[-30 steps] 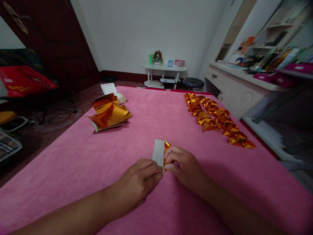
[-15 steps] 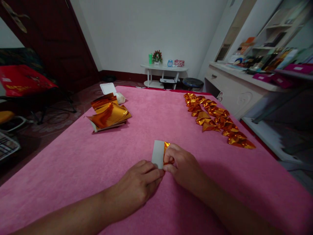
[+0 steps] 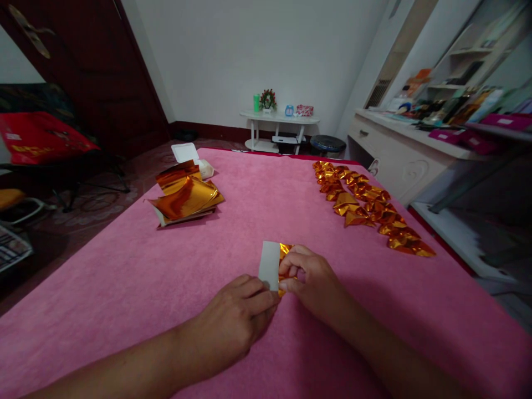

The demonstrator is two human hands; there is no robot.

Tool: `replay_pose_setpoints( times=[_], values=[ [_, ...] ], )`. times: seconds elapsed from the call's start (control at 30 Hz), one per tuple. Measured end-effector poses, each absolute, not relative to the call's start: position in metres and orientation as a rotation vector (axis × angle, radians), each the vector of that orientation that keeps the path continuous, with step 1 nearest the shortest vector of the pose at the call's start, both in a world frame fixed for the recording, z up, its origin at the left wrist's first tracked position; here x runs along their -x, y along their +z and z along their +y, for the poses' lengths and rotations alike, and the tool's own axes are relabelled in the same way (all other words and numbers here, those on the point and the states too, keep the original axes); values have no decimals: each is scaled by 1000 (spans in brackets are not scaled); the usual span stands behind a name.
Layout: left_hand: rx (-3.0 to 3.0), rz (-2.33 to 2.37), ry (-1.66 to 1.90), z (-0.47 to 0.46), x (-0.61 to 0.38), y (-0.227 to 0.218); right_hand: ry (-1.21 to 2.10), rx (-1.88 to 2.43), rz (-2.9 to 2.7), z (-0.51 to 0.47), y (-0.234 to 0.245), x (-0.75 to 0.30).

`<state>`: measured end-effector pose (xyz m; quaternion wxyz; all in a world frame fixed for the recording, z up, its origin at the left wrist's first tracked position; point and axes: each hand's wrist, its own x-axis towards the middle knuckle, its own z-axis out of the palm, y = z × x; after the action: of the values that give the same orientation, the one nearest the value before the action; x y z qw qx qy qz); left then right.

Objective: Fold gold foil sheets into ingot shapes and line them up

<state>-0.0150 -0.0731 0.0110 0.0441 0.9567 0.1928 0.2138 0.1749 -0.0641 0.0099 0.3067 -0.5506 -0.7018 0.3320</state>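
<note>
In front of me on the pink cloth lies a sheet of gold foil paper (image 3: 269, 265), its pale backing facing up on the left and a shiny gold strip showing on the right. My left hand (image 3: 243, 310) presses its lower edge, fingers together. With thumb and bent fingers, my right hand (image 3: 310, 277) pinches the gold strip at the right side. A loose stack of gold foil sheets (image 3: 189, 199) rests at the left. Several folded gold foil pieces (image 3: 361, 194) lie in rows at the right.
Behind the foil stack sits an open white box (image 3: 185, 152). The pink-covered table (image 3: 257, 194) spreads under everything. Beyond it are a small white side table (image 3: 282, 117), a round stool (image 3: 328, 144) and, at right, a cluttered dresser (image 3: 399, 138). A red bag (image 3: 45, 138) is at left.
More of the gold strip shows beside and below my right fingers, which have shifted slightly along it. My left hand stays at the lower edge. The whole view has dipped a little.
</note>
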Motion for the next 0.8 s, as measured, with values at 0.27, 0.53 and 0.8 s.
replay_pose_setpoints(
  times=[0.27, 0.53, 0.8],
  values=[
    [-2885, 546, 612, -73, 17, 7, 601, 1663, -1932, -58, 7, -168],
    [-2810, 476, 433, -72, 15, 5, 568, 1651, -1940, -62, 6, -178],
    [-2833, 489, 429, -72, 13, 8, 551, 1690, -1960, -69, 14, -205]
  ],
)
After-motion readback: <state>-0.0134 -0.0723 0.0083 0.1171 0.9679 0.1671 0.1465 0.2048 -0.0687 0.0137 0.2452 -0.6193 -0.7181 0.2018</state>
